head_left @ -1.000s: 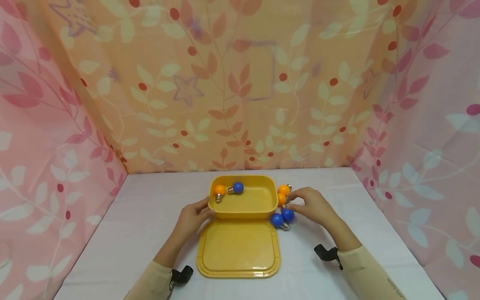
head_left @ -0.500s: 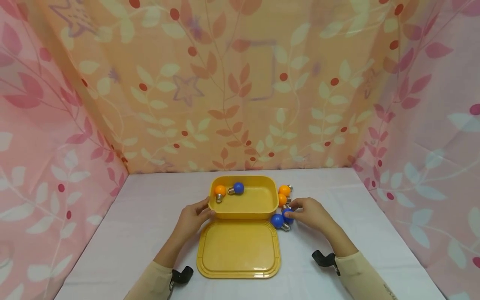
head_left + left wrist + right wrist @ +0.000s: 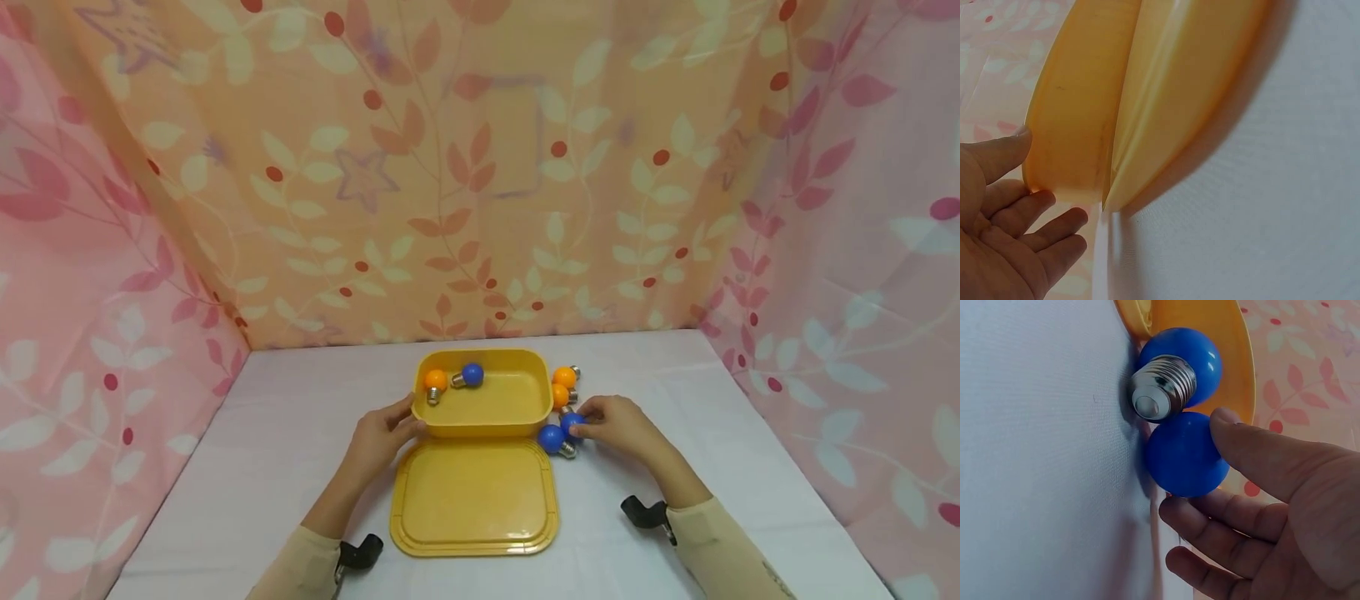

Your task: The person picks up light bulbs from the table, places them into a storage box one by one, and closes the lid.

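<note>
A yellow plastic box (image 3: 495, 431) holds an orange light bulb (image 3: 435, 381) and a blue bulb (image 3: 472, 375). My left hand (image 3: 381, 435) rests against the box's left end; the left wrist view shows its thumb (image 3: 1007, 156) touching the wall and its other fingers loosely bent. To the box's right, my right hand (image 3: 618, 427) pinches a blue bulb (image 3: 1185, 456) between thumb and fingers. Another blue bulb (image 3: 1200, 362) lies right beside it, metal base (image 3: 1163, 387) towards the right wrist camera. Two orange bulbs (image 3: 564, 377) lie farther back along the box's right wall.
A yellow lid (image 3: 474, 500) lies flat on the white tabletop (image 3: 300, 379) in front of the box. Patterned orange cloth (image 3: 450, 208) hangs behind the table, and pink cloth (image 3: 847, 333) hangs at both sides.
My right hand has come nearer from beside the orange bulbs and now pinches the blue bulb. My left hand has kept its place at the box. The head view has shifted slightly.
</note>
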Demonstrator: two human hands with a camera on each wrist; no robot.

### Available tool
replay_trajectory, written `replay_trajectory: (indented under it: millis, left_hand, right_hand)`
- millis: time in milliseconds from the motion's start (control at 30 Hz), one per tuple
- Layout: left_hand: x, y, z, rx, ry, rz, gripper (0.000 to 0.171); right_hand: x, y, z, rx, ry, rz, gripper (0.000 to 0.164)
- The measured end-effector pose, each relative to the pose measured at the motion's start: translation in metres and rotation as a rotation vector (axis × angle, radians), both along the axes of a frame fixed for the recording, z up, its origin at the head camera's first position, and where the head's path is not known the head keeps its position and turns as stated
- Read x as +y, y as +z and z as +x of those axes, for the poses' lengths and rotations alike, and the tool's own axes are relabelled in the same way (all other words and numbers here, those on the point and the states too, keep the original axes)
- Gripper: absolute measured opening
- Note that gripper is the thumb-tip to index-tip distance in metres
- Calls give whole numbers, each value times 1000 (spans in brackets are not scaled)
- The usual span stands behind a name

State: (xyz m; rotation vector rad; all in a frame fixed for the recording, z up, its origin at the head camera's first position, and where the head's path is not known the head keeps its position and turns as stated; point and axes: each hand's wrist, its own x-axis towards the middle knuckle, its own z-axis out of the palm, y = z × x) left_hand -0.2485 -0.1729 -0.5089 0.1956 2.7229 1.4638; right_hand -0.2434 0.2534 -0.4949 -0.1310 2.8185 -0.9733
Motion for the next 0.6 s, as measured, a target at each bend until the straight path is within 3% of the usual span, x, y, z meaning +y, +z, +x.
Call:
replay_trajectory:
  millis: [200,467,600]
  left_hand:
    - [0,2,0,-2,-7,17,70]
    - [0,2,0,-1,-2,17,73]
    - [0,1,0,0,4,18,67]
  right_hand:
    - [3,5,0,-17,13,18,34]
    - [5,10,-1,-3,65,65,37]
    - [6,6,-2,54,92,101,43]
